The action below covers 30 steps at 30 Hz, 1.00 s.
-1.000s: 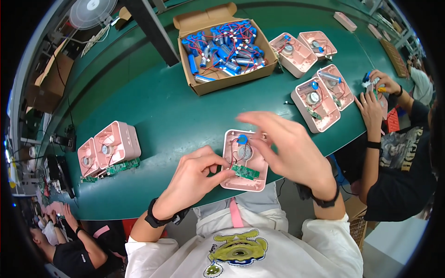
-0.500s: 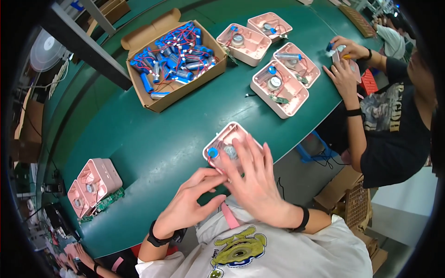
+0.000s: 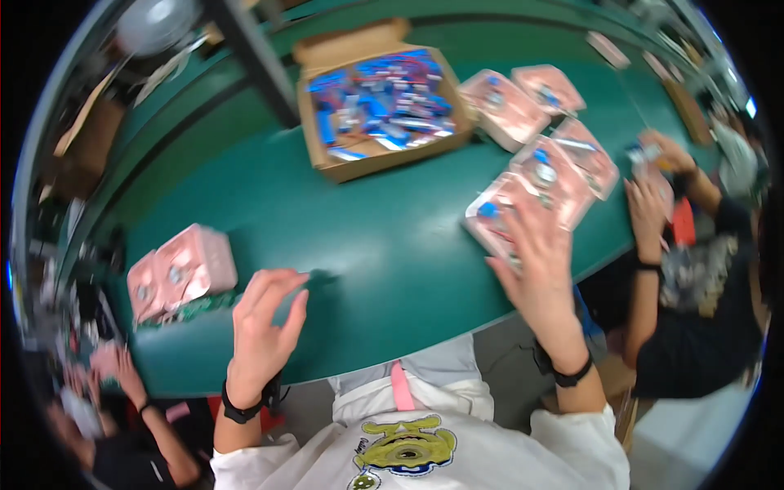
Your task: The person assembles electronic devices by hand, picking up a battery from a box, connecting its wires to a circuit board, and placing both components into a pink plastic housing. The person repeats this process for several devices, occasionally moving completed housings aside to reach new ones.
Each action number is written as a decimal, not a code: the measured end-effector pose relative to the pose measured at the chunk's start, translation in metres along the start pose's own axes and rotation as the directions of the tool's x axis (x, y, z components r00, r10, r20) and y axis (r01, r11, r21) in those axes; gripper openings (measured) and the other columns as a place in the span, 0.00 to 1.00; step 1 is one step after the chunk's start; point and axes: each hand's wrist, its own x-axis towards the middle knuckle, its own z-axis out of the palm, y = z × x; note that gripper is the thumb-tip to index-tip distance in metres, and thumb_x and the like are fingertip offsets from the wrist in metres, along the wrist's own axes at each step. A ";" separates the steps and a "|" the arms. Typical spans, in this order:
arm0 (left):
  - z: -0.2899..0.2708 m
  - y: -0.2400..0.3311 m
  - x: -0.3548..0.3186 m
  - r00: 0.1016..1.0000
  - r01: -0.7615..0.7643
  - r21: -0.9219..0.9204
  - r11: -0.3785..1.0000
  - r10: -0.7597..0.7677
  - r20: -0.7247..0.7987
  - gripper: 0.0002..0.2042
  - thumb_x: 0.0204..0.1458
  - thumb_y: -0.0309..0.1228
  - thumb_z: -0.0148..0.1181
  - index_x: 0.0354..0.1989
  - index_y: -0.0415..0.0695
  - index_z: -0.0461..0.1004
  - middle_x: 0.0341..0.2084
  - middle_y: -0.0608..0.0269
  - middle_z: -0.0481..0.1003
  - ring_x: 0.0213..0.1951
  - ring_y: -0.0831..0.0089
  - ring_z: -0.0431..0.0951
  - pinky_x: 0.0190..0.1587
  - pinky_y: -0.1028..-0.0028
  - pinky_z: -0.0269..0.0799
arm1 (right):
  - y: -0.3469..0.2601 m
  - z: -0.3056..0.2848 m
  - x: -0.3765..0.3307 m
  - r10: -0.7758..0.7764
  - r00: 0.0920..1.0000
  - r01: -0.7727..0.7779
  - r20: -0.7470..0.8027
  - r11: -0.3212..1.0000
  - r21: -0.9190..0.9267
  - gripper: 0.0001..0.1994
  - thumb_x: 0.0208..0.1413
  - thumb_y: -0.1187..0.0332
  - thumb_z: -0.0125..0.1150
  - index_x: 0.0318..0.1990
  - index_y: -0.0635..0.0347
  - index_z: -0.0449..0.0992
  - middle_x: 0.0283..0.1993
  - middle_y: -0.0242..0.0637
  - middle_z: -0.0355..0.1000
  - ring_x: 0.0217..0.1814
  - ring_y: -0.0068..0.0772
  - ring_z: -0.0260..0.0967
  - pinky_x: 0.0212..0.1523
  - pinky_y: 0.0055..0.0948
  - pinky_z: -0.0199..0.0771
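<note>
Hands have come apart since half a second ago. I see the left hand (image 3: 265, 331) empty, fingers spread wide above the green table (image 3: 384, 245). The right hand (image 3: 535, 261) has pushed the pink plastic casing with a blue part (image 3: 490, 222) rightwards, its fingers flat over it, perhaps only touching; blur hides this. Further, an open cardboard box of blue parts (image 3: 380, 106).

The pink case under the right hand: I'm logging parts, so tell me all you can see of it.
The pink case is a shallow, open, plastic-looking tray, lying flat on the green table near its right edge. A blue part shows at its upper corner; motion blur hides other contents. The right hand lies on it, fingers spread. It sits close beside another pink case; whether they touch is unclear.
</note>
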 end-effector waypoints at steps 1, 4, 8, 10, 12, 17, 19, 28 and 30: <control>-0.011 -0.009 -0.007 0.995 -0.041 0.104 0.994 0.050 -0.083 0.11 0.53 0.17 0.68 0.46 0.36 0.82 0.44 0.49 0.80 0.41 0.55 0.83 0.46 0.65 0.80 | 0.010 -0.003 0.004 -0.003 1.000 0.003 -0.010 1.000 0.012 0.37 0.54 0.69 0.76 0.73 0.56 0.69 0.80 0.44 0.60 0.84 0.69 0.46 0.79 0.61 0.53; -0.069 -0.057 -0.018 0.940 0.087 0.368 0.926 0.046 -0.337 0.11 0.54 0.17 0.66 0.46 0.36 0.81 0.46 0.46 0.79 0.47 0.50 0.82 0.51 0.62 0.78 | 0.038 0.000 0.014 -0.032 0.997 0.033 -0.066 0.999 0.003 0.38 0.54 0.74 0.75 0.74 0.58 0.67 0.79 0.48 0.62 0.81 0.64 0.53 0.79 0.55 0.54; -0.179 -0.173 -0.055 0.823 0.434 0.494 0.754 -0.109 -0.558 0.15 0.62 0.28 0.66 0.54 0.35 0.78 0.49 0.43 0.79 0.56 0.50 0.80 0.56 0.62 0.75 | 0.070 0.003 0.032 -0.101 0.991 0.105 -0.090 0.993 0.044 0.41 0.52 0.75 0.76 0.75 0.57 0.66 0.79 0.48 0.62 0.81 0.61 0.55 0.80 0.55 0.53; -0.211 -0.232 -0.090 0.705 0.659 0.368 0.656 -0.368 -0.606 0.24 0.65 0.38 0.67 0.62 0.33 0.74 0.52 0.47 0.80 0.55 0.58 0.81 0.57 0.65 0.76 | 0.077 -0.002 0.041 -0.047 0.998 0.049 -0.047 0.997 0.057 0.43 0.50 0.75 0.77 0.76 0.57 0.64 0.80 0.47 0.60 0.81 0.61 0.54 0.80 0.55 0.54; -0.217 -0.249 -0.102 0.632 0.717 0.083 0.692 -0.596 -0.496 0.26 0.64 0.39 0.68 0.63 0.33 0.72 0.53 0.49 0.80 0.55 0.60 0.81 0.57 0.66 0.76 | 0.072 -0.016 0.034 0.008 1.000 -0.007 -0.020 0.999 0.048 0.44 0.49 0.75 0.77 0.76 0.57 0.64 0.81 0.47 0.59 0.82 0.61 0.54 0.80 0.54 0.54; -0.216 -0.243 -0.109 0.501 0.750 -0.554 0.362 -0.858 0.117 0.31 0.61 0.40 0.72 0.66 0.31 0.71 0.55 0.57 0.80 0.55 0.69 0.81 0.60 0.70 0.75 | -0.004 -0.048 -0.002 0.012 0.995 -0.006 -0.102 0.998 0.058 0.47 0.48 0.74 0.79 0.78 0.56 0.61 0.83 0.50 0.52 0.82 0.60 0.52 0.78 0.53 0.58; -0.202 -0.235 -0.096 0.533 0.764 -0.500 0.408 -0.835 0.133 0.32 0.61 0.40 0.73 0.66 0.31 0.71 0.55 0.57 0.80 0.55 0.69 0.80 0.60 0.70 0.74 | -0.029 -0.046 -0.002 0.005 0.999 0.004 -0.051 0.985 0.175 0.48 0.48 0.73 0.79 0.78 0.56 0.60 0.84 0.51 0.50 0.82 0.60 0.52 0.77 0.53 0.59; -0.148 -0.176 -0.005 0.684 0.729 -0.222 0.648 -0.708 0.176 0.30 0.60 0.36 0.72 0.66 0.33 0.72 0.56 0.59 0.80 0.55 0.73 0.78 0.62 0.71 0.72 | -0.099 -0.045 0.048 -0.412 0.889 0.182 0.200 0.718 0.672 0.48 0.54 0.65 0.79 0.79 0.56 0.56 0.82 0.61 0.48 0.82 0.68 0.51 0.77 0.55 0.59; -0.134 -0.161 0.010 0.713 0.701 -0.230 0.675 -0.674 0.192 0.31 0.59 0.36 0.74 0.66 0.33 0.72 0.55 0.60 0.80 0.54 0.74 0.78 0.61 0.71 0.73 | -0.123 -0.032 0.070 -0.447 0.888 0.295 0.107 0.733 0.613 0.50 0.54 0.62 0.79 0.80 0.57 0.54 0.81 0.63 0.48 0.82 0.70 0.50 0.78 0.55 0.58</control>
